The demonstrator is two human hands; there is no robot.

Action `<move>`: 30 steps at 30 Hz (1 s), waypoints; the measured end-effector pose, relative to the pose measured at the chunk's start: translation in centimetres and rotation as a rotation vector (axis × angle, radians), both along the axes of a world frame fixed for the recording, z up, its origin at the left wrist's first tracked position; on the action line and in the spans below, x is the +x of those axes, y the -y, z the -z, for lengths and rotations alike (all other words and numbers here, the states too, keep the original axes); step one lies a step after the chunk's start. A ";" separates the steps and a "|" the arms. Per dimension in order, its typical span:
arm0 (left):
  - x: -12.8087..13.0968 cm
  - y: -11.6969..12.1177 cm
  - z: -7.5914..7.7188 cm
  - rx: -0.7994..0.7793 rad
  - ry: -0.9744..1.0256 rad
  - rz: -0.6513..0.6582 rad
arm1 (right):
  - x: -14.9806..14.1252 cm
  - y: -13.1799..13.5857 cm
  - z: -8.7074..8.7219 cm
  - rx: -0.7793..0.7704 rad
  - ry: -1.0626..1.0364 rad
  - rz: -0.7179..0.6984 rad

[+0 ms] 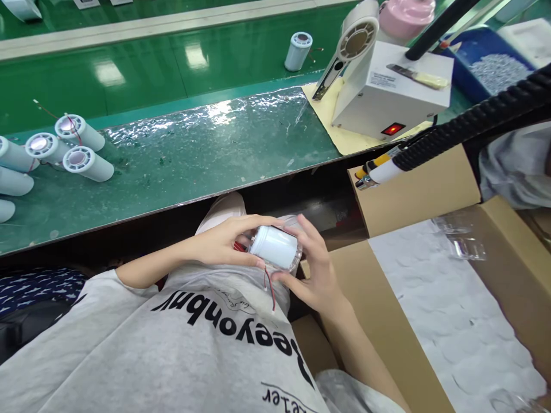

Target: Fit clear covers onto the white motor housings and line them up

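Above my lap, a pale blue-white cylindrical housing [272, 245] lies on its side between my two hands. My left hand [228, 240] grips its left end, thumb below and fingers over the top. Thin red and black wires [270, 287] with a small white connector hang down from it. At the housing's right end is a clear plastic cover [297, 258]. My right hand [316, 267] curls around that cover, thumb underneath and fingers over it. Part of the cover is hidden by the fingers.
Several similar cylinders [88, 164] lie on the green bench [206, 152] at left; another cylinder [298, 51] stands farther back. A white handheld fan [355, 40] and white box [387, 97] are at right. An open carton [391, 304] and black hose [469, 123] flank my right side.
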State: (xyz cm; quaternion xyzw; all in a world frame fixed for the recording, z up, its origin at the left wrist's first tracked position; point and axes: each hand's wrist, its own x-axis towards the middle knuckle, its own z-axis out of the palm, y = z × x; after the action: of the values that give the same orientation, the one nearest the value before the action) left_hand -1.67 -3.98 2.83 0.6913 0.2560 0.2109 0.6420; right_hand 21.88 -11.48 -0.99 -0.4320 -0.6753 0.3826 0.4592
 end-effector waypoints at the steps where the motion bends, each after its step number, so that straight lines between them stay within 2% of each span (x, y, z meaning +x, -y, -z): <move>1: 0.0 0.0 0.0 -0.028 -0.004 0.003 | 0.2 0.0 -0.1 0.060 0.065 -0.022; 3: -0.1 -0.1 0.1 -0.044 0.000 0.022 | 0.5 0.0 -0.2 0.064 0.093 -0.039; 8: -0.3 -0.4 0.1 0.024 0.035 0.074 | 0.3 0.4 -0.5 -0.297 -0.227 -0.014; 10: -0.4 -0.4 0.3 -0.017 0.052 0.084 | 0.2 0.5 -0.5 -0.373 -0.292 -0.013; 12: -0.4 -0.3 0.7 -0.042 0.056 0.084 | 0.3 0.6 -0.6 -0.392 -0.269 -0.015; 17: -0.4 -0.1 1.6 -0.063 0.049 0.077 | 0.7 0.9 -0.8 -0.354 -0.137 0.008; 23: -0.4 0.2 2.7 -0.026 0.008 0.066 | 0.7 0.9 -1.1 -0.306 -0.124 -0.034; 27: -0.2 0.4 3.9 -0.169 0.095 0.119 | 0.8 1.0 -0.4 -0.147 -0.018 -0.034; 30: 0.2 0.5 4.0 -0.284 0.162 0.126 | 0.5 1.0 0.1 0.006 -0.022 -0.006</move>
State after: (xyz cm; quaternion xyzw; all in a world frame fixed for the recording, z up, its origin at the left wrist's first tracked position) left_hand -1.51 -4.47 -1.18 0.5890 0.1868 0.1868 0.7637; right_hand 22.41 -12.49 -1.09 -0.4243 -0.6728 0.3865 0.4668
